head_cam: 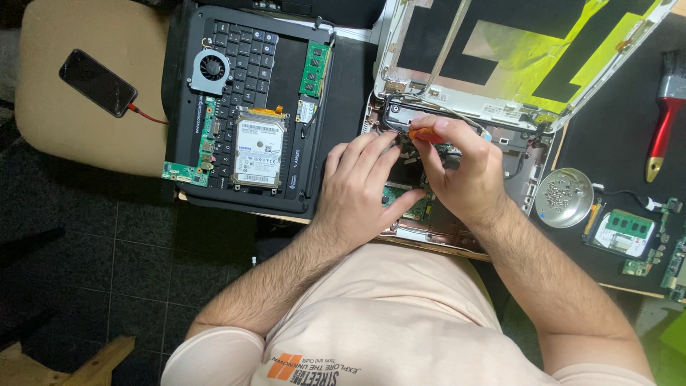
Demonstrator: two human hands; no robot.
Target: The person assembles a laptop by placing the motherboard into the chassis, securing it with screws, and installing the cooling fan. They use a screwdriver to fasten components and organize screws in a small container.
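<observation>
Head camera looks down at an opened laptop (457, 214) on the desk, and the right hand (464, 171) pinches a small orange screwdriver (427, 133) with its tip down inside, near the hinge, while the left hand (361, 182) lies flat and loose on the laptop's insides, holding nothing, likely to keep it from sliding. Tiny screws sit in a round metal dish (564, 198) just to the right so they do not roll away, and a hard drive (259, 154) and small fan (209, 70) rest on a black keyboard (243, 107) to the left, out of the way
</observation>
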